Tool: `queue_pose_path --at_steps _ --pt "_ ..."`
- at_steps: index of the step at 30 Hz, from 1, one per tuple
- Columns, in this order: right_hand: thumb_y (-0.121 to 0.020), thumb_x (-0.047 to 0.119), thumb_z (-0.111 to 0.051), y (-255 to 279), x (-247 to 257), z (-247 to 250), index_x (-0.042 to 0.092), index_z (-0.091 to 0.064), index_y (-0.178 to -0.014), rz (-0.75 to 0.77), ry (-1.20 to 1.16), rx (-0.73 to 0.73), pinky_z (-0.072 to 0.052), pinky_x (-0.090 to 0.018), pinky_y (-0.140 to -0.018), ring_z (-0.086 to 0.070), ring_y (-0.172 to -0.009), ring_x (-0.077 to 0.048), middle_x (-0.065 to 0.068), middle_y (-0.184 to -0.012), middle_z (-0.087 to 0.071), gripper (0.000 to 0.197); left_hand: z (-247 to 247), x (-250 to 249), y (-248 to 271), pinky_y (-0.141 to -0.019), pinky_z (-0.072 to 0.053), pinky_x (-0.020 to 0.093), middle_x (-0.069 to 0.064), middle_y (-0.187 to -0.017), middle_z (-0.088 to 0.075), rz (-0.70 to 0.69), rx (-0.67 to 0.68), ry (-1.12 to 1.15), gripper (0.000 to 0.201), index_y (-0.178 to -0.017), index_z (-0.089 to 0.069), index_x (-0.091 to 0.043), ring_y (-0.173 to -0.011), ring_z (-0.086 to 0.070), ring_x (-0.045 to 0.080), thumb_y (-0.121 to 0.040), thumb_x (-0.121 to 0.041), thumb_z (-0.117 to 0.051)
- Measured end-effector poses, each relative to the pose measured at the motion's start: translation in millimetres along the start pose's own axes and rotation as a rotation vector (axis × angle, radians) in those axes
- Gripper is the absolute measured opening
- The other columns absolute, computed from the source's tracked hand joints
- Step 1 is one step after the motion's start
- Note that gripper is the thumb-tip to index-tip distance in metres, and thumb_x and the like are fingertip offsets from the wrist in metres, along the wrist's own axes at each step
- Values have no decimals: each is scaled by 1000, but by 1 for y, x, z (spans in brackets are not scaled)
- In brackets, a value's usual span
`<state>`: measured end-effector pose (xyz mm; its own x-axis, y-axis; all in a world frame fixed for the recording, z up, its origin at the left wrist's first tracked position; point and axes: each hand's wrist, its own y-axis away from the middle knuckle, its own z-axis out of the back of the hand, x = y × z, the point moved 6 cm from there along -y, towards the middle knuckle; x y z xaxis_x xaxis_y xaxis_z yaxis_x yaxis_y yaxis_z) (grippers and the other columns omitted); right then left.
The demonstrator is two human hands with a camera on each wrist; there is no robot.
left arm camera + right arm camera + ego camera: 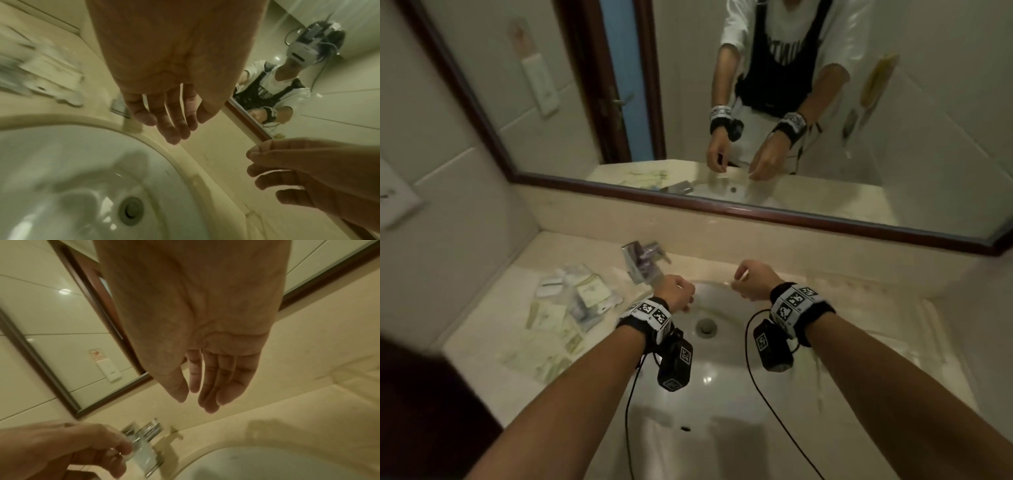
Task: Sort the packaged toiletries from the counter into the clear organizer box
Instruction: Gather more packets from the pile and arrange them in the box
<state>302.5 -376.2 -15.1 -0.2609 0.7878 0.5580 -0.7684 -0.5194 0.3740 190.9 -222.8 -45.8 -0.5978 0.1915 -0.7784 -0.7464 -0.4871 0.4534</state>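
Several flat toiletry packets (571,305), pale green and white, lie heaped on the beige counter (482,329) left of the sink; the left wrist view shows them as a blur (47,78). A shiny clear or chrome thing (643,262) stands at the sink's back left rim. Blur keeps me from telling box from faucet (144,443). My left hand (678,296) hovers just right of it over the basin, fingers (170,123) relaxed and holding nothing. My right hand (751,279) hangs over the basin's far rim, fingers (207,386) nearly straight and holding nothing.
The white sink basin (709,370) with its drain (705,325) lies under both forearms. A wood-framed mirror (722,202) runs along the back wall above a low splashback. Bare counter (887,308) stretches right of the sink. A dark edge (421,411) fills the lower left.
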Motion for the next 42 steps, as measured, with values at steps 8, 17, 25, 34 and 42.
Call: queue_pose_path --at_steps 8,17,25,34,42 --pt "-86 27 -63 -32 110 -97 21 -49 -99 105 42 179 -52 -37 -83 -63 -97 -30 -13 -110 -65 20 131 93 1 -37 -35 16 8 -78 -66 129 -178 -1 20 -70 -57 -16 -53 -63 20 -89 -18 -52" --pt "-88 26 -61 -63 192 -197 10 -59 -106 165 227 328 -55 -39 -88 -64 -98 -29 -15 -108 -67 24 214 196 -1 -67 -55 31 11 -69 -65 225 -220 -148 21 -73 -56 -11 -55 -61 22 -91 -17 -48" --pt "-91 31 -60 -100 225 -263 7 -53 -128 150 413 319 -48 -35 -93 -56 -118 -31 -13 -130 -58 46 262 253 -22 -75 -44 28 13 -102 -62 281 -312 -177 7 -86 -51 -13 -93 -59 30 -89 -16 -56" --pt "-88 35 -53 -138 234 -291 10 -49 -124 110 465 176 -45 -41 -95 -52 -118 -36 -19 -131 -51 44 273 281 -63 -90 -49 39 22 -123 -54 285 -239 -243 36 -114 -55 -4 -106 -56 37 -82 -18 -65" --pt "-83 31 -65 -147 234 -287 14 -41 -126 163 445 32 -49 -41 -87 -55 -112 -34 -16 -122 -57 52 268 292 -83 -98 -44 42 17 -131 -36 330 -286 -251 69 -135 -35 -15 -120 -44 36 -77 -22 -70"
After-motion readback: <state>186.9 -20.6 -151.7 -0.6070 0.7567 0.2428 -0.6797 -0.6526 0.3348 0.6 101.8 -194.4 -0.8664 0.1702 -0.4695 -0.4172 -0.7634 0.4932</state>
